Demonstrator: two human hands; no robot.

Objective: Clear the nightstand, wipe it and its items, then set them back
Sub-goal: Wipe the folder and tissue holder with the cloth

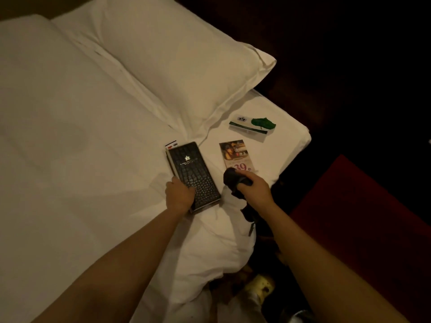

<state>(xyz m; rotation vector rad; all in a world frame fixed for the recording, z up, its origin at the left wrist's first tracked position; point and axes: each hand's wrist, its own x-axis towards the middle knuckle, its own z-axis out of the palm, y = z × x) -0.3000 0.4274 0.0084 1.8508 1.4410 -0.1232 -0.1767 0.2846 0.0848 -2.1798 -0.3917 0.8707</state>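
A black crocodile-textured folder (pixel 191 168) with a white crest lies on the white bed, and my left hand (pixel 179 194) grips its near left edge. A small card (pixel 171 144) peeks out from under its far end. My right hand (pixel 253 186) clutches a bunched dark cloth (pixel 234 180), its front touching the near end of a leaflet (pixel 235 153) printed with "39". Farther right lies a white card with a green leaf (pixel 253 125). The nightstand itself is not visible.
A large white pillow (pixel 177 61) fills the bed's head end. The bed's right edge (pixel 300 138) drops into a dark gap, with a red surface (pixel 363 206) beyond. Rumpled duvet (pixel 210 248) lies under my arms.
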